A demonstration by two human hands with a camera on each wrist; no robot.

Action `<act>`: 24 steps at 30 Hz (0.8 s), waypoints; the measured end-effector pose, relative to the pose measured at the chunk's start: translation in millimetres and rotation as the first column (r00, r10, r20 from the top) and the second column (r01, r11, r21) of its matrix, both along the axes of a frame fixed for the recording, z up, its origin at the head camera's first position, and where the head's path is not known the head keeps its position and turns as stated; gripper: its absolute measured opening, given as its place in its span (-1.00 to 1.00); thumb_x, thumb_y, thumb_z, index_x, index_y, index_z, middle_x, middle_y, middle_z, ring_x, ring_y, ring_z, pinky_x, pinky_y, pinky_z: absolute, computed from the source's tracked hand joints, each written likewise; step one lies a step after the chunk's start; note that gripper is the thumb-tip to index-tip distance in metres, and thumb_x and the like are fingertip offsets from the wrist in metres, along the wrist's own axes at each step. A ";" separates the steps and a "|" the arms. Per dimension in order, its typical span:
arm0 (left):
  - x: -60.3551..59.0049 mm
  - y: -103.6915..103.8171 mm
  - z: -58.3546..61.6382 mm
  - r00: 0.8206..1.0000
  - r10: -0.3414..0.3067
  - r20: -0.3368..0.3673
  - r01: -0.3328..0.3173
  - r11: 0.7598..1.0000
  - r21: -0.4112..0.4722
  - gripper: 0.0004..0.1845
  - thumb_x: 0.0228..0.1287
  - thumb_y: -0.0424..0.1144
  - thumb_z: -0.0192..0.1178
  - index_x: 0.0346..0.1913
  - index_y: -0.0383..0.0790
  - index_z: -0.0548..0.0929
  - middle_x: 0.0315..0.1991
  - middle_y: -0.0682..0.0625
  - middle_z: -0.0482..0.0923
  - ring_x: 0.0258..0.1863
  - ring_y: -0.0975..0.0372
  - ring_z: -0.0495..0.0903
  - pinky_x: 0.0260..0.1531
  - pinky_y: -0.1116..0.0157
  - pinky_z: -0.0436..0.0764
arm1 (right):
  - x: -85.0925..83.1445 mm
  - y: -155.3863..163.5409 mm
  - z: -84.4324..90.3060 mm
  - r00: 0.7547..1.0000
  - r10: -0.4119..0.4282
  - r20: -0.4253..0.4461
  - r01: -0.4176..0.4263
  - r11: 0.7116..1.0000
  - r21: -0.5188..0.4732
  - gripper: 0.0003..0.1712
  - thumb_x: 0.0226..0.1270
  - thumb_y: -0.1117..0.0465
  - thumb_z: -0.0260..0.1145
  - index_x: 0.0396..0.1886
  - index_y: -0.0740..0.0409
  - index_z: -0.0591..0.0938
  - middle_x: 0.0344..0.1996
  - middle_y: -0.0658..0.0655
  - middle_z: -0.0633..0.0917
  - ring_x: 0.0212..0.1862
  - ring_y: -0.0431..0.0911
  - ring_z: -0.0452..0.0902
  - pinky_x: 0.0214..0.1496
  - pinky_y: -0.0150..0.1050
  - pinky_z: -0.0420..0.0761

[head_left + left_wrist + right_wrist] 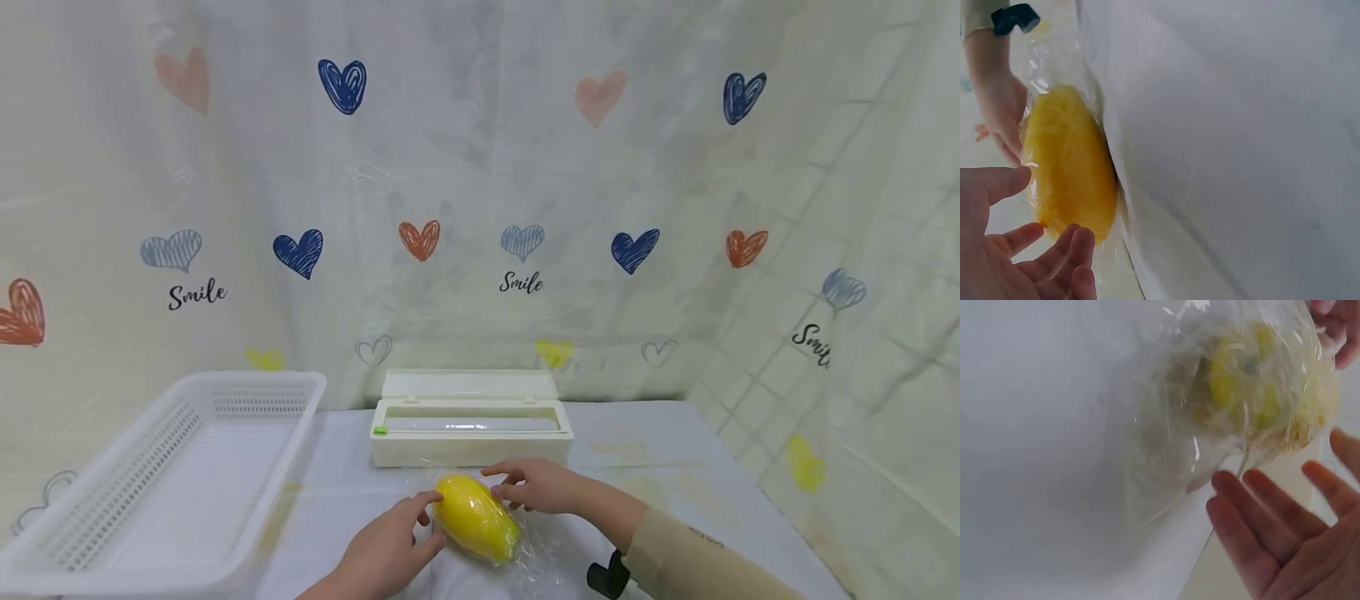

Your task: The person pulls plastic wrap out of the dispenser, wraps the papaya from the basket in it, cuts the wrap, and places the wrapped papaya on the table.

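A yellow papaya (477,518) with a greenish narrow end lies on the table, wrapped in clear cling film (1166,444). The film's loose end spreads out past the green end. My left hand (390,540) is at the papaya's left side, its fingers loosely bent and fingertips right at the fruit. On the opposite side is my right hand (543,486), fingertips beside the upper right of the fruit. In the right wrist view its fingers (1260,519) are spread, with the tips at the film's edge. Neither hand grips the papaya.
Behind the papaya stands a white cling film dispenser (471,452) with its lid (469,384) raised, a film roll inside and a green slider (380,430). A large white plastic basket (258,508) sits at the left. A heart-patterned curtain (465,167) hangs behind the white-covered table (645,467).
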State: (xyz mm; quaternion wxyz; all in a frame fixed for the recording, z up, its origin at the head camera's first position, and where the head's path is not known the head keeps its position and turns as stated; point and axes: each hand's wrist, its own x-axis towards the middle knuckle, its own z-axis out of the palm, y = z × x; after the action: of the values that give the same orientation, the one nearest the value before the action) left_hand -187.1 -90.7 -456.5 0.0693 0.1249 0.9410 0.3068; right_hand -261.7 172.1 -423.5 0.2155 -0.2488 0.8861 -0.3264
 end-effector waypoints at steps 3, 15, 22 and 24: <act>-0.9 2.5 -3.3 0.999 0.013 0.050 -0.014 0.999 0.029 -0.31 0.23 0.19 0.29 0.34 -0.01 0.43 -0.16 0.12 0.61 -0.49 0.29 0.48 -0.49 0.17 0.52 | -3.8 -2.2 -4.0 0.997 0.033 0.075 -0.032 0.999 -0.018 -0.46 0.38 -0.03 0.32 0.34 -0.16 0.52 -0.09 -0.03 0.73 -0.21 -0.11 0.65 -0.19 -0.15 0.70; -5.7 6.1 -7.0 0.995 -0.005 0.095 -0.006 0.993 0.116 -0.27 0.25 0.15 0.30 0.41 0.01 0.33 -0.10 0.03 0.66 -0.33 0.22 0.59 -0.32 0.03 0.60 | 19.1 -7.7 -11.2 0.985 -0.082 0.153 0.108 0.980 -0.166 -0.36 0.28 -0.01 0.42 0.33 -0.01 0.50 -0.18 0.06 0.75 -0.22 -0.07 0.67 -0.15 -0.06 0.70; -8.6 3.2 -8.9 0.994 -0.061 0.093 0.049 0.991 0.128 -0.27 0.26 0.11 0.30 0.45 0.05 0.32 -0.07 0.05 0.62 -0.33 0.24 0.56 -0.32 0.08 0.59 | 37.2 -13.2 -19.6 0.967 -0.207 0.148 0.230 0.960 -0.162 -0.35 0.22 -0.08 0.46 0.25 0.01 0.50 -0.33 0.04 0.75 -0.30 -0.05 0.67 -0.22 -0.09 0.70; -10.5 2.4 -8.3 0.993 -0.074 0.089 0.062 0.990 0.127 -0.28 0.28 0.10 0.30 0.46 0.07 0.32 -0.05 0.04 0.61 -0.31 0.24 0.56 -0.31 0.08 0.59 | 39.6 -14.8 -20.7 0.965 -0.225 0.133 0.245 0.957 -0.158 -0.34 0.21 -0.10 0.46 0.25 0.02 0.49 -0.34 0.04 0.75 -0.32 -0.05 0.67 -0.25 -0.09 0.69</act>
State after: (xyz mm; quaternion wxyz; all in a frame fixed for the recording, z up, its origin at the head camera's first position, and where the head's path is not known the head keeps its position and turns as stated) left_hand -197.6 -88.3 -464.8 0.1156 0.1467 0.9109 0.3678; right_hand -222.1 157.3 -444.3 0.2026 -0.1404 0.8640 -0.4391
